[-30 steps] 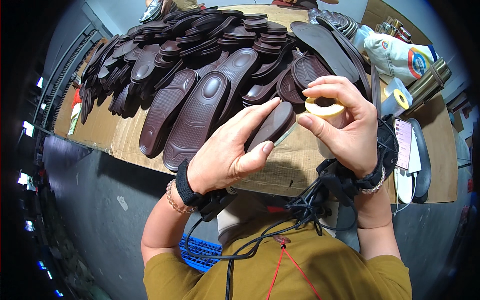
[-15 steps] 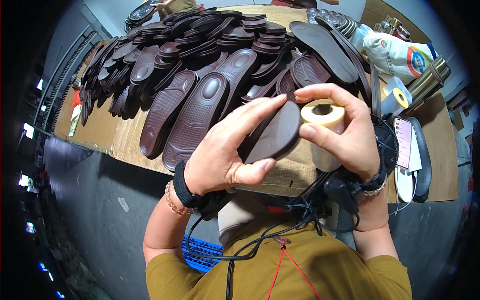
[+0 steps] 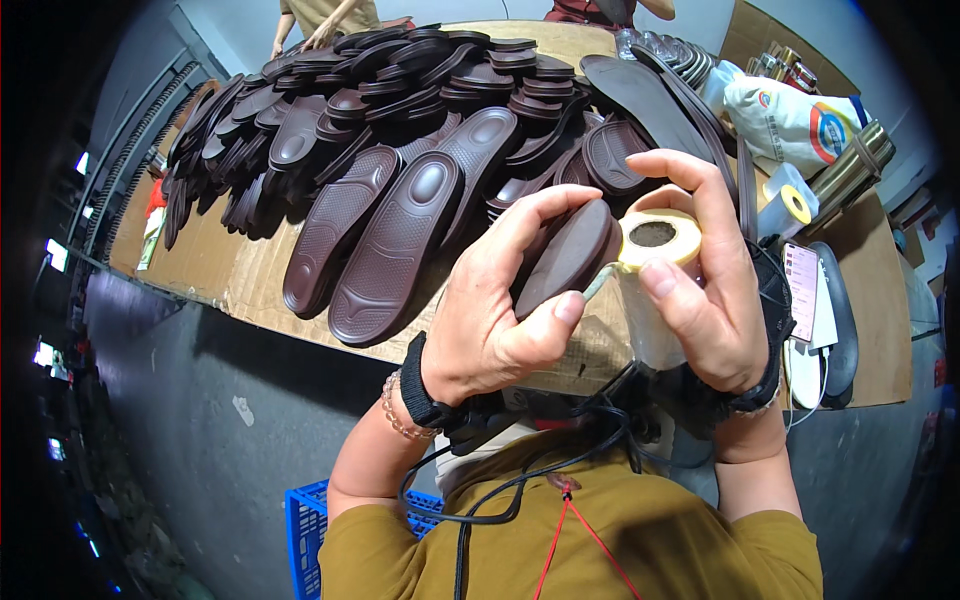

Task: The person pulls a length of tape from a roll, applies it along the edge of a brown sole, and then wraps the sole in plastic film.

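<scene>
My left hand (image 3: 485, 335) grips a dark brown insole (image 3: 562, 268) by its edges, tilted, with the thumb along the near side and the fingertips at the top. Close beside it, my right hand (image 3: 722, 300) is closed round a roll of clear tape or film (image 3: 684, 240) with a yellowish end and a hollow core. A narrow pale strip (image 3: 600, 282) runs between the roll and my left thumb; I cannot tell exactly what it is. Several insoles lie face up in front of my hands, the nearest insole (image 3: 395, 250) showing a dotted, moulded surface.
A large heap of brown insoles (image 3: 390, 75) covers the far table. To the right are a second roll (image 3: 795, 205), a phone (image 3: 800, 280), a white plastic bag (image 3: 790, 125) and a metal cylinder (image 3: 850, 175). Across the table are another person's hands (image 3: 318, 38). Dark cables hang below my wrists.
Both hands have shifted slightly right with the insole and roll. The insole has turned more edge-on, and the pale strip now shows between it and the roll. Right index finger has lifted.
</scene>
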The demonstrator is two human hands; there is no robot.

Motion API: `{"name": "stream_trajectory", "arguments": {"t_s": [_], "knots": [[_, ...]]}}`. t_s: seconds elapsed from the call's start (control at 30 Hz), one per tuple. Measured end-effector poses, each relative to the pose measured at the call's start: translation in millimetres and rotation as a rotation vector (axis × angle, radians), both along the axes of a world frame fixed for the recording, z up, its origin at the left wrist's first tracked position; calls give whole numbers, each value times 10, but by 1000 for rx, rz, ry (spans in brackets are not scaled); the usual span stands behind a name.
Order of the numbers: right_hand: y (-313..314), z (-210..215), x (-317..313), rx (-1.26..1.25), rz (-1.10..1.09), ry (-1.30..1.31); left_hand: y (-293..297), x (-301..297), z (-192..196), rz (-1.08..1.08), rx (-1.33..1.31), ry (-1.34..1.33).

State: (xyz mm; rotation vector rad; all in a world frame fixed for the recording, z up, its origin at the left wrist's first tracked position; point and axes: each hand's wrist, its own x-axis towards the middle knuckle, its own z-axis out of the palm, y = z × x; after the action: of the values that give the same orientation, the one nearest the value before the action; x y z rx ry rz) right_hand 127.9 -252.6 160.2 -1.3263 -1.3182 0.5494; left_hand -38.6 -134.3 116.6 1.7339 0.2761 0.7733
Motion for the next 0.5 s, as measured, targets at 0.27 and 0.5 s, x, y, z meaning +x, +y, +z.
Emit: {"name": "stream_trajectory", "arguments": {"t_s": [0.27, 0.5], "knots": [[-9, -54, 166, 240, -113, -203, 16, -62, -38, -40, 41, 2], [-14, -20, 176, 191, -170, -379, 14, -67, -73, -12, 100, -33]]}}
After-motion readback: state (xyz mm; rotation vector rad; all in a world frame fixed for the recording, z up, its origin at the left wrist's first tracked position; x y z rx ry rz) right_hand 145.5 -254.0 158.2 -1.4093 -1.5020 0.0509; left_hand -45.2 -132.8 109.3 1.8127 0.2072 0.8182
